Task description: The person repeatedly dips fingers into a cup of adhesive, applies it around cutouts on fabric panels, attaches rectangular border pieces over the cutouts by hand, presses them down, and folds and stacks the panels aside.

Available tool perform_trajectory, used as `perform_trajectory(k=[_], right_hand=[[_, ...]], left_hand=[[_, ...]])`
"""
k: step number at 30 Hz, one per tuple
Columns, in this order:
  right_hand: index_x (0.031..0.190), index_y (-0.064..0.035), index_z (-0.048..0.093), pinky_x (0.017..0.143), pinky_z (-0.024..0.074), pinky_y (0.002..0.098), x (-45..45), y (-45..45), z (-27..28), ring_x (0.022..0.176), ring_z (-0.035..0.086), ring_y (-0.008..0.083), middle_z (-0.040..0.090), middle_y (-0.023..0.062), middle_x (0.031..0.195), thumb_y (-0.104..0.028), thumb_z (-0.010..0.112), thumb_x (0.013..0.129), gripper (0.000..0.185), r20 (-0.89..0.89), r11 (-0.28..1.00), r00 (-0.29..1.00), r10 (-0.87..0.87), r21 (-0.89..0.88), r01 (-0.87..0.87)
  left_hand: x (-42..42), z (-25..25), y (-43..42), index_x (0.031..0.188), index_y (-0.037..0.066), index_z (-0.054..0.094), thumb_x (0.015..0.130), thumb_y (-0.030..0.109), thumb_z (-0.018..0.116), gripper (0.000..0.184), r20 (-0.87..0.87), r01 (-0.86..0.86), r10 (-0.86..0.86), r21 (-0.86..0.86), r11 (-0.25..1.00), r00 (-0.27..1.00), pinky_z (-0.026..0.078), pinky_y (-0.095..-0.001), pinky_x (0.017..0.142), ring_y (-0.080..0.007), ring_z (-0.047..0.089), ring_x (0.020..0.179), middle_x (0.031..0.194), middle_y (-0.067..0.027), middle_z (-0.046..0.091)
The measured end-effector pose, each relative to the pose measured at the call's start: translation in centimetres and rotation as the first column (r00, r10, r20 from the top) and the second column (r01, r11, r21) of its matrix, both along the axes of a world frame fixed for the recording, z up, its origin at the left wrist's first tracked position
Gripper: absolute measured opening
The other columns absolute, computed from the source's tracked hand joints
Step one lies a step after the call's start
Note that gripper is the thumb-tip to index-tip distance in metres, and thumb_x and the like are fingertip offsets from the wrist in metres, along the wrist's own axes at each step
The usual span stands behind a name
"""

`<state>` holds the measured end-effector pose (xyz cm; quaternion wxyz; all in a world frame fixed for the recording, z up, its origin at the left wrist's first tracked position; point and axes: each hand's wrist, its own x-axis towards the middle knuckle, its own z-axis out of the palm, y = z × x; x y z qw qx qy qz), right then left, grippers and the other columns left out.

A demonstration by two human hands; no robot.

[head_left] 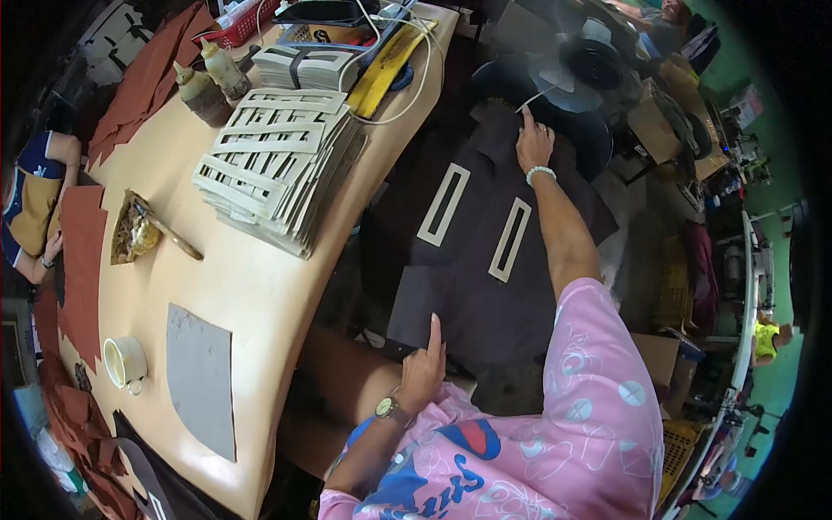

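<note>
Dark fabric panels (pixel 485 303) lie in front of me, with two narrow pale rectangular frames (pixel 444 204) on them. My left hand (pixel 422 373), with a watch at the wrist, is at the near edge of the fabric. Its index finger points out over the cloth while the other fingers curl. Stretched toward the far end of the fabric is my right hand (pixel 536 143), wearing a beaded bracelet. Its index fingertip is close to the end of a thin white strip (pixel 536 98); I cannot tell whether it touches. Neither hand visibly grips anything.
Left of me, a pale table (pixel 260 299) carries a stack of slotted templates (pixel 269 160), squeeze bottles (pixel 204 94), a brush on a stained scrap (pixel 139 230), a mug (pixel 126 364) and a grey panel (pixel 201 377). Another person (pixel 43 199) sits across it by rust-coloured fabric (pixel 82 260).
</note>
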<state>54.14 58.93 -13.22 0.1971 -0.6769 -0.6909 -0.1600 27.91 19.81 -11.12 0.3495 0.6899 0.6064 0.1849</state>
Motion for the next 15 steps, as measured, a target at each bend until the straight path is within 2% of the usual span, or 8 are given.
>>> perform_trajectory(k=[2, 4, 7, 9, 11, 12, 14, 15], right_hand=[[0.135, -0.0168, 0.039, 0.097, 0.0337, 0.0457, -0.5, 1.0, -1.0, 0.098, 0.056, 0.027, 0.063, 0.0111, 0.099, -0.012, 0.054, 0.086, 0.052, -0.047, 0.997, 0.998, 0.052, 0.063, -0.049], [0.137, -0.0169, 0.037, 0.099, 0.0323, 0.0468, -0.9, 1.7, -2.0, 0.1, 0.056, 0.0279, 0.062, 0.0124, 0.101, -0.014, 0.054, 0.086, 0.053, -0.031, 0.999, 0.999, 0.012, -0.029, -0.013], [0.138, -0.0156, 0.034, 0.098, 0.0316, 0.0487, -1.3, 1.9, -3.3, 0.102, 0.055, 0.0295, 0.062, 0.0131, 0.103, -0.013, 0.053, 0.086, 0.055, -0.002, 0.99, 1.0, -0.02, -0.138, 0.02], [0.138, -0.0156, 0.034, 0.098, 0.0305, 0.0507, -1.5, 2.0, -3.9, 0.106, 0.053, 0.0301, 0.06, 0.0138, 0.108, -0.014, 0.054, 0.085, 0.056, 0.0, 0.971, 0.999, -0.052, -0.236, 0.05], [0.138, -0.0139, 0.032, 0.1, 0.0281, 0.0525, -1.9, 1.3, -4.0, 0.113, 0.048, 0.031, 0.057, 0.015, 0.112, -0.014, 0.053, 0.087, 0.055, -0.023, 0.987, 0.997, -0.068, -0.15, 0.063], [0.138, -0.0131, 0.031, 0.1, 0.0268, 0.0533, -2.3, 0.9, -3.9, 0.116, 0.046, 0.0314, 0.056, 0.0155, 0.114, -0.013, 0.052, 0.087, 0.055, -0.037, 0.992, 0.997, -0.072, -0.103, 0.068], [0.138, -0.0089, 0.03, 0.099, 0.0269, 0.0557, -2.5, -0.3, -2.6, 0.121, 0.04, 0.0334, 0.052, 0.0165, 0.121, -0.013, 0.052, 0.087, 0.055, -0.116, 0.992, 0.992, -0.046, -0.119, 0.032], [0.136, -0.0071, 0.031, 0.098, 0.0284, 0.0557, -3.1, -1.1, -1.7, 0.12, 0.041, 0.0334, 0.052, 0.0163, 0.12, -0.015, 0.054, 0.087, 0.055, -0.168, 0.992, 0.985, -0.049, -0.123, 0.028]], left_hand=[[0.2, -0.1, 0.4, 0.142, -0.001, 0.011, 0.086, 0.016, 0.056, 0.073, -0.007, -0.019, 0.019, -0.052, 0.998, 1.0, 0.047, -0.0495, 0.053, -0.0397, 0.058, 0.057, 0.061, -0.0237, 0.057], [0.3, -0.5, 0.6, 0.142, 0.0, 0.01, 0.086, 0.014, 0.057, 0.075, -0.004, -0.063, 0.063, -0.084, 0.994, 0.998, 0.046, -0.0488, 0.054, -0.0396, 0.058, 0.058, 0.062, -0.0237, 0.057], [0.2, -1.8, 1.2, 0.143, 0.001, 0.006, 0.088, 0.015, 0.053, 0.074, 0.084, -0.192, 0.19, 0.009, 0.981, 0.978, 0.047, -0.05, 0.057, -0.0384, 0.059, 0.059, 0.071, -0.0255, 0.059], [-0.3, -2.8, 1.7, 0.143, 0.001, 0.005, 0.088, 0.015, 0.055, 0.076, 0.178, -0.209, 0.214, -0.042, 0.977, 0.961, 0.047, -0.0495, 0.06, -0.0391, 0.06, 0.064, 0.079, -0.0272, 0.059], [-0.7, -2.8, 2.2, 0.143, 0.002, 0.004, 0.085, 0.016, 0.058, 0.081, 0.305, -0.265, 0.284, -0.103, 0.959, 0.909, 0.048, -0.0477, 0.063, -0.0398, 0.061, 0.067, 0.08, -0.0266, 0.061], [-1.1, -2.7, 2.4, 0.142, 0.0, 0.005, 0.084, 0.016, 0.06, 0.081, 0.254, -0.242, 0.28, -0.172, 0.955, 0.926, 0.048, -0.0451, 0.066, -0.038, 0.062, 0.068, 0.085, -0.0269, 0.061], [-2.2, -2.3, 2.4, 0.142, -0.003, 0.008, 0.083, 0.015, 0.063, 0.083, 0.153, -0.217, 0.274, -0.311, 0.925, 0.95, 0.049, -0.0398, 0.072, -0.0342, 0.064, 0.068, 0.096, -0.0274, 0.062], [-2.6, -1.8, 2.1, 0.141, -0.002, 0.011, 0.083, 0.016, 0.064, 0.081, 0.166, -0.176, 0.239, -0.327, 0.929, 0.957, 0.05, -0.0391, 0.073, -0.0338, 0.065, 0.068, 0.1, -0.0268, 0.061]])
